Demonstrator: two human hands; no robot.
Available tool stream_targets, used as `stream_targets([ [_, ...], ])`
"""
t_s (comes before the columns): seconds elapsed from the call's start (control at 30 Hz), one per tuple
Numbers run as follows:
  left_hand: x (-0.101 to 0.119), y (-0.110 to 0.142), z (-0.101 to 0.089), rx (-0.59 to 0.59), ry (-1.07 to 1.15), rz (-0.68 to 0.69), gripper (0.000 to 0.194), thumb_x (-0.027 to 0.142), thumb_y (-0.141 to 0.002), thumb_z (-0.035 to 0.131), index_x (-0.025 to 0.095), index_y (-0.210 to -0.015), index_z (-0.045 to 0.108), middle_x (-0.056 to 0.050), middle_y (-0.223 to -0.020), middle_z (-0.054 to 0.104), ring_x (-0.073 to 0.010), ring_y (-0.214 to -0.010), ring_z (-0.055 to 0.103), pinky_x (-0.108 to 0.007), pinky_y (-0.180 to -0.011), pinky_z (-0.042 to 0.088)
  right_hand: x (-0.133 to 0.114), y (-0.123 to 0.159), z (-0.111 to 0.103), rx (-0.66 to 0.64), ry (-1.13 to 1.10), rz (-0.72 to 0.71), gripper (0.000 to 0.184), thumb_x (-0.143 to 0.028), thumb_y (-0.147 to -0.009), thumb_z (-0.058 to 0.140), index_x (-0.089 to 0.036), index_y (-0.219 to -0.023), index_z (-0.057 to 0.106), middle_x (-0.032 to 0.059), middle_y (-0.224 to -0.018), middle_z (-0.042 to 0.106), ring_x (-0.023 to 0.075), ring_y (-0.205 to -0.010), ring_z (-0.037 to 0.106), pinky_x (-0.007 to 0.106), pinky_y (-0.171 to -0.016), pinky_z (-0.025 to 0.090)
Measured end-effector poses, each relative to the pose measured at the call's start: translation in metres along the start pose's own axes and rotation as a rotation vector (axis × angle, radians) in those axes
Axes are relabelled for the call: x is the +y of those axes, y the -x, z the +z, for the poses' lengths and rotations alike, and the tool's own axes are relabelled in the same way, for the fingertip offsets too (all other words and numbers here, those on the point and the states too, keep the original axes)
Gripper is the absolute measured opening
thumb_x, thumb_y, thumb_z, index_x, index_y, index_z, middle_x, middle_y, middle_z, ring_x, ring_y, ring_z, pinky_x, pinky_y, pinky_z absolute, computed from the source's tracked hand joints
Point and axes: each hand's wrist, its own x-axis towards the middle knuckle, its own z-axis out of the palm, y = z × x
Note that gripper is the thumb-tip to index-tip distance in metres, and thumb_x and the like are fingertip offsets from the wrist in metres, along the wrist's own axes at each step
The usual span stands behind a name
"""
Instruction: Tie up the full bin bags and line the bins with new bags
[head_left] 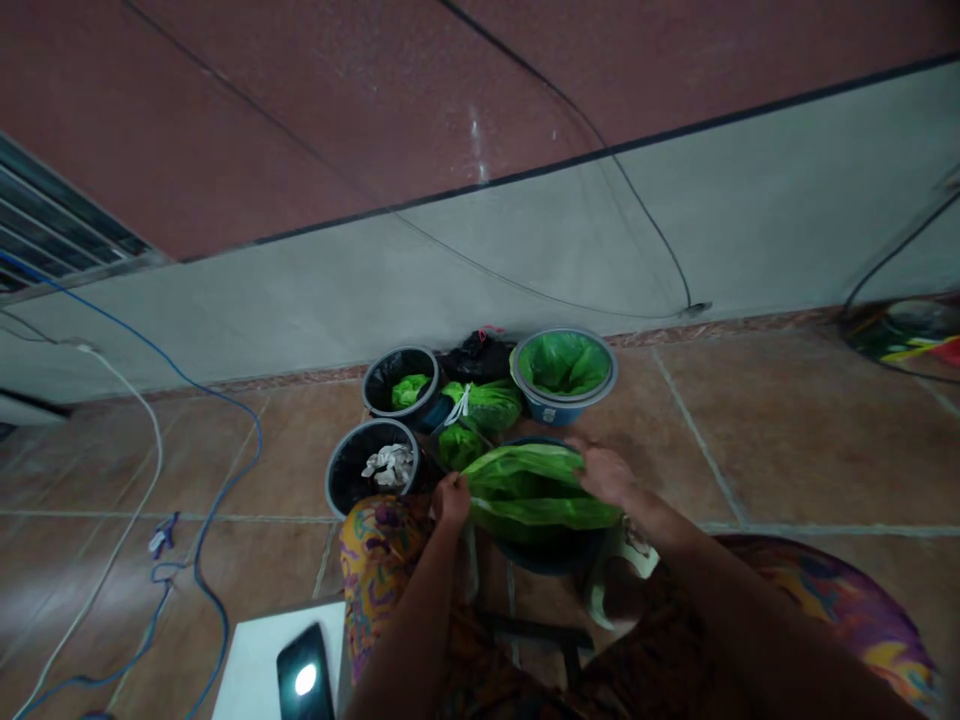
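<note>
A green plastic bag (540,490) is stretched open between my hands, with its lower part inside a dark bucket (555,562) that stands between my legs. At the bag's left edge, my left hand (452,502) is closed on the plastic. My right hand (606,474) grips the far right edge of the bag, above the bucket's rim. The bucket's inside is mostly hidden under the green plastic. Just beyond my hands, a tied green bag (487,408) with a white tie lies among the bins.
Near the wall stand a green-lined blue bin (564,362) and a black-lined bin (401,383). Another bin (373,466) holds crumpled white paper. A black bag (480,355) lies behind. Blue cable (225,480) crosses the tiles; a phone (305,675) rests on a white surface.
</note>
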Motion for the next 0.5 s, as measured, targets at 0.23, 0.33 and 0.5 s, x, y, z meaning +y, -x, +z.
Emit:
stream_targets([
  [0.23, 0.009, 0.005, 0.003, -0.208, 0.079, 0.191, 0.029, 0.027, -0.084, 0.048, 0.015, -0.058, 0.054, 0.004, -0.061, 0.049, -0.0089, -0.064, 0.047, -0.019, -0.062, 0.036, -0.019, -0.027, 0.015, 0.028, 0.013, -0.155, 0.066, -0.014, -0.081, 0.056, -0.013, -0.145, 0.039, 0.0163, -0.146, 0.045, 0.0269, -0.135, 0.04, 0.038, -0.112, 0.032],
  [0.33, 0.01, 0.007, -0.001, -0.311, 0.093, 0.249, 0.033, 0.03, -0.084, 0.05, 0.015, -0.055, 0.051, 0.006, -0.058, 0.044, -0.0075, -0.06, 0.043, -0.019, -0.059, 0.035, -0.023, -0.036, 0.017, -0.028, 0.035, -0.093, 0.064, -0.02, -0.085, 0.054, -0.016, -0.147, 0.036, 0.0157, -0.146, 0.045, 0.0297, -0.135, 0.04, 0.044, -0.109, 0.033],
  [0.5, 0.011, 0.005, -0.008, -0.449, 0.108, 0.292, 0.024, 0.031, -0.083, 0.053, 0.014, -0.068, 0.063, 0.003, -0.066, 0.058, -0.0101, -0.067, 0.054, -0.021, -0.066, 0.043, -0.027, -0.043, 0.022, -0.158, 0.06, -0.009, 0.037, -0.025, -0.091, 0.046, -0.019, -0.124, 0.062, 0.0129, -0.12, 0.067, 0.0301, -0.119, 0.056, 0.043, -0.099, 0.04],
])
